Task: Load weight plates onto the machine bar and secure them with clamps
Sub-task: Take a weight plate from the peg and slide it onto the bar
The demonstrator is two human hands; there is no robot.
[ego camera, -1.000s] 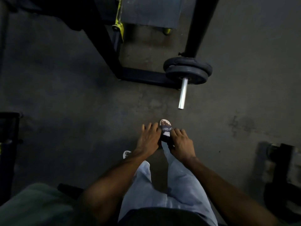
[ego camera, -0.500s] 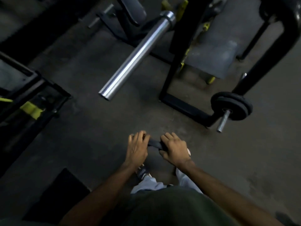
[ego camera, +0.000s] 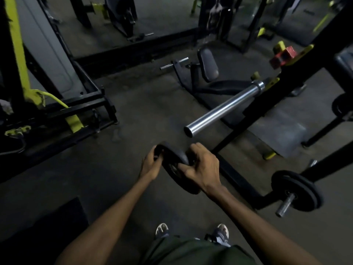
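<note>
I hold a black weight plate [ego camera: 174, 159] upright in front of me with both hands. My left hand [ego camera: 151, 164] grips its left rim and my right hand [ego camera: 203, 167] wraps over its top right rim. The plate sits just below and left of the open end of the bare chrome machine bar [ego camera: 223, 109], a short gap apart from it. The bar slopes up to the right toward the black machine frame [ego camera: 298, 73]. No clamp is visible.
Two black plates [ego camera: 297, 190] rest on a low storage peg at the right. A black and yellow machine [ego camera: 57, 109] stands at the left. A padded machine [ego camera: 207, 66] lies beyond the bar. A dark mat [ego camera: 47, 222] lies at lower left.
I have straightened up from a low crouch, lifting the plate off the floor toward the bar's end. The view swung up, bringing the bar and the gym behind into sight.
</note>
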